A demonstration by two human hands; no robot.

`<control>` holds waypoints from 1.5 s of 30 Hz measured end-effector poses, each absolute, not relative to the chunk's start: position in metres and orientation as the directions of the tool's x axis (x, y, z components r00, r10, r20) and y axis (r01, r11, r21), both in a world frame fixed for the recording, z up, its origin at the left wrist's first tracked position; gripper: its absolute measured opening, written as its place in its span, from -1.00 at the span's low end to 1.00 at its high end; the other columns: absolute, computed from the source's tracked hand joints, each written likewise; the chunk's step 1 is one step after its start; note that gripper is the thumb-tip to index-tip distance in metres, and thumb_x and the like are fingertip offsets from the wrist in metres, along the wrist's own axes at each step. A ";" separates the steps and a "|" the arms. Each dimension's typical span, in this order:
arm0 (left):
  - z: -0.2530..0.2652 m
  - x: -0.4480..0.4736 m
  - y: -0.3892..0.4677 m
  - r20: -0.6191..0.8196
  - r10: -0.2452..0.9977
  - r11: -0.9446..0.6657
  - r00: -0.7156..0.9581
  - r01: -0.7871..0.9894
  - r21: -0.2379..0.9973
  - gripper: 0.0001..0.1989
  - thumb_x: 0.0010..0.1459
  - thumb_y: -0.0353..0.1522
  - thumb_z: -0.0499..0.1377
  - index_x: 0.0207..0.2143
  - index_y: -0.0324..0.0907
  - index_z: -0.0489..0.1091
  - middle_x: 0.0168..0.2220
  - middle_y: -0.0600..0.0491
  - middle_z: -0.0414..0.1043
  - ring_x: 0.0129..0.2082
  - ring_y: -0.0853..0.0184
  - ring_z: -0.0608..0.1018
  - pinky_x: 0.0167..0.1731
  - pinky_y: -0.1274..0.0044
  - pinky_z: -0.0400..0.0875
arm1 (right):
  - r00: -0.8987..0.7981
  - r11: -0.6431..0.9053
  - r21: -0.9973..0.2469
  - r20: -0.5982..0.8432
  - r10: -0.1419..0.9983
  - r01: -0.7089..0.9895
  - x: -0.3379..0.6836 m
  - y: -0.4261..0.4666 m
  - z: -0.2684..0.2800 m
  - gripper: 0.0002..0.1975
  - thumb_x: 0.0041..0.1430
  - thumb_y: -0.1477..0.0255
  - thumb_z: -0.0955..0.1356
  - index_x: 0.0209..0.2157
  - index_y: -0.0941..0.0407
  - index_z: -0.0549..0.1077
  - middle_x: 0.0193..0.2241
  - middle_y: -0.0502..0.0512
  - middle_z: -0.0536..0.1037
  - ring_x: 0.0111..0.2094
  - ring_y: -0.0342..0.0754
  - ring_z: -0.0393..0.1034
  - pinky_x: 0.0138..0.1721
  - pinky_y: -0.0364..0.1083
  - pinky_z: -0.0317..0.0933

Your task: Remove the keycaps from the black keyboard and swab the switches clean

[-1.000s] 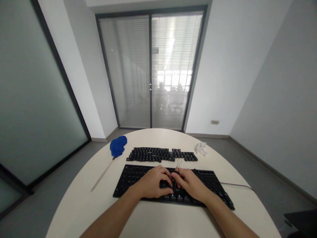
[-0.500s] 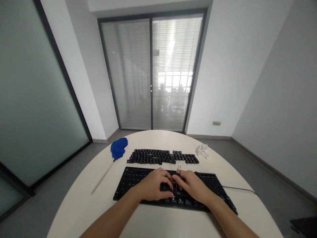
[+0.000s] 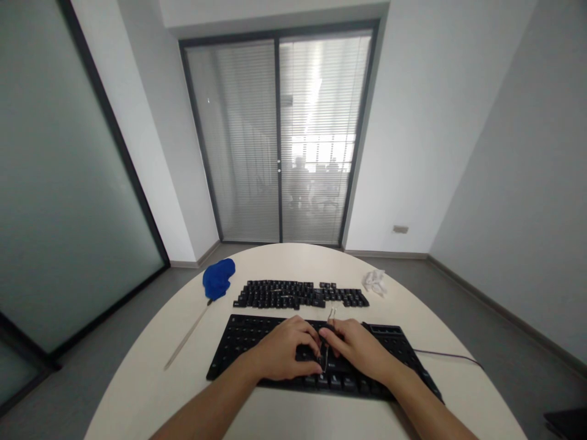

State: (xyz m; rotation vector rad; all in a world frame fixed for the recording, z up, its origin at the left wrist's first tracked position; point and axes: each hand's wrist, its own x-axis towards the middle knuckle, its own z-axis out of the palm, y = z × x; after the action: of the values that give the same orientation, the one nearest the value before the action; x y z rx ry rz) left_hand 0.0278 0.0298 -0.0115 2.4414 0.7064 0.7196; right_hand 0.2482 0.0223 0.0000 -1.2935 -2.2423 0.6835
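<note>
On a round, pale desk [image 3: 284, 421], at far left, lies a slender stick [image 3: 186, 339], dark at its far end, where it meets or nearly meets a soft blue piece [image 3: 219, 278], its material not determinable. Next, behind the keyboard, stands a bank of loose black keycaps [image 3: 273, 294], laid in close, uneven rows. The black keyboard [image 3: 337, 377] lies flat before the person, directly under both hands, with bare key positions visible toward its left end. The left hand [image 3: 287, 349] rests over the keyboard's middle, fingers curled and thumb extended; whether its grip is clamped on anything cannot be told. Just beside it, a thin wire tool [image 3: 326, 357] stands tilted over the keys. The right hand [image 3: 352, 343] has its grip clamped on that tool, thumb against fingers. Beyond, at right, sits crumpled white tissue [image 3: 375, 282]; nearer, a dark cable [image 3: 449, 353] runs across the desk.
</note>
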 end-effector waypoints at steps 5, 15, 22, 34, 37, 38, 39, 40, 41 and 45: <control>-0.012 0.027 0.030 0.338 0.604 -0.736 0.722 0.343 0.583 -0.80 0.01 -0.28 0.41 -0.30 -0.12 0.55 -0.12 0.04 0.51 -0.07 0.26 0.45 -0.01 0.44 0.31 | -0.453 0.453 -0.586 0.159 0.877 0.672 0.247 0.018 0.002 -0.57 0.38 0.19 0.20 -0.48 0.13 0.43 -0.56 0.05 0.54 -0.51 -0.09 0.40 -0.44 -0.15 0.09; -0.012 0.028 0.029 0.353 0.590 -0.763 0.726 0.358 0.538 -0.82 0.03 -0.29 0.39 -0.30 -0.13 0.53 -0.15 0.05 0.51 -0.10 0.28 0.46 -0.03 0.44 0.31 | -0.443 0.442 -0.608 0.161 0.882 0.659 0.249 0.021 0.002 -0.56 0.37 0.18 0.20 -0.47 0.13 0.43 -0.57 0.05 0.54 -0.51 -0.08 0.40 -0.44 -0.14 0.11; -0.012 0.028 0.029 0.379 0.582 -0.772 0.719 0.344 0.534 -0.79 -0.02 -0.30 0.41 -0.33 -0.14 0.51 -0.18 0.07 0.52 -0.13 0.29 0.46 -0.04 0.46 0.31 | -0.431 0.423 -0.617 0.147 0.890 0.664 0.249 0.021 -0.002 -0.55 0.38 0.17 0.19 -0.48 0.14 0.43 -0.58 0.04 0.54 -0.52 -0.08 0.40 -0.46 -0.15 0.10; -0.013 0.028 0.027 0.368 0.570 -0.783 0.734 0.351 0.513 -0.83 0.06 -0.29 0.37 -0.32 -0.15 0.49 -0.17 0.05 0.51 -0.10 0.26 0.45 -0.03 0.44 0.30 | -0.397 0.413 -0.611 0.170 0.902 0.675 0.247 0.014 -0.003 -0.56 0.37 0.16 0.19 -0.48 0.12 0.41 -0.60 0.02 0.52 -0.53 -0.07 0.42 -0.44 -0.14 0.12; -0.011 0.028 0.023 0.353 0.594 -0.773 0.723 0.391 0.499 -0.77 0.05 -0.28 0.36 -0.25 -0.15 0.45 -0.16 0.03 0.50 -0.10 0.23 0.46 -0.03 0.42 0.31 | -0.404 0.424 -0.613 0.182 0.897 0.667 0.247 0.013 -0.004 -0.56 0.37 0.16 0.19 -0.48 0.12 0.41 -0.60 0.01 0.52 -0.53 -0.07 0.41 -0.44 -0.14 0.12; -0.010 0.027 0.021 0.344 0.614 -0.762 0.711 0.418 0.495 -0.72 0.04 -0.28 0.36 -0.21 -0.14 0.43 -0.15 0.02 0.48 -0.09 0.22 0.46 -0.03 0.42 0.31 | -0.403 0.426 -0.612 0.185 0.896 0.666 0.247 0.013 -0.004 -0.56 0.37 0.16 0.19 -0.48 0.12 0.41 -0.60 0.02 0.52 -0.53 -0.07 0.41 -0.44 -0.13 0.12; -0.009 0.027 0.019 0.336 0.633 -0.750 0.697 0.444 0.491 -0.67 0.03 -0.28 0.36 -0.17 -0.14 0.40 -0.14 0.01 0.47 -0.09 0.21 0.46 -0.04 0.42 0.32 | -0.401 0.427 -0.609 0.189 0.896 0.668 0.247 0.013 -0.003 -0.56 0.37 0.16 0.19 -0.48 0.12 0.41 -0.60 0.02 0.52 -0.52 -0.07 0.42 -0.44 -0.13 0.11; -0.007 0.027 0.017 0.329 0.650 -0.739 0.685 0.469 0.484 -0.64 0.03 -0.27 0.36 -0.14 -0.14 0.37 -0.13 0.01 0.46 -0.08 0.21 0.46 -0.05 0.43 0.33 | -0.398 0.427 -0.607 0.192 0.897 0.670 0.247 0.012 -0.003 -0.56 0.37 0.16 0.19 -0.48 0.12 0.41 -0.60 0.02 0.52 -0.52 -0.07 0.42 -0.44 -0.13 0.11; -0.006 0.027 0.015 0.323 0.659 -0.734 0.679 0.488 0.472 -0.63 0.04 -0.27 0.35 -0.12 -0.14 0.35 -0.12 0.01 0.45 -0.09 0.21 0.46 -0.06 0.43 0.34 | -0.394 0.423 -0.609 0.191 0.899 0.671 0.247 0.012 -0.003 -0.55 0.37 0.15 0.19 -0.48 0.12 0.40 -0.60 0.02 0.52 -0.52 -0.07 0.42 -0.44 -0.13 0.11; -0.003 0.028 0.008 0.308 0.634 -0.768 0.709 0.534 0.353 -0.72 0.11 -0.26 0.30 -0.17 -0.15 0.35 -0.19 0.02 0.45 -0.16 0.22 0.48 -0.11 0.44 0.35 | -0.379 0.392 -0.640 0.166 0.910 0.661 0.246 0.011 -0.003 -0.51 0.37 0.10 0.17 -0.49 0.12 0.40 -0.61 0.01 0.50 -0.54 -0.08 0.39 -0.46 -0.14 0.12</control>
State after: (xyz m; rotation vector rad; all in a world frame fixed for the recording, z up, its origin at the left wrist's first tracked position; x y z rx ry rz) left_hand 0.0285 0.0079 -0.0027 2.6791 0.9309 0.6124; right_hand 0.2463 0.0112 -0.0033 -1.3428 -2.1549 0.6609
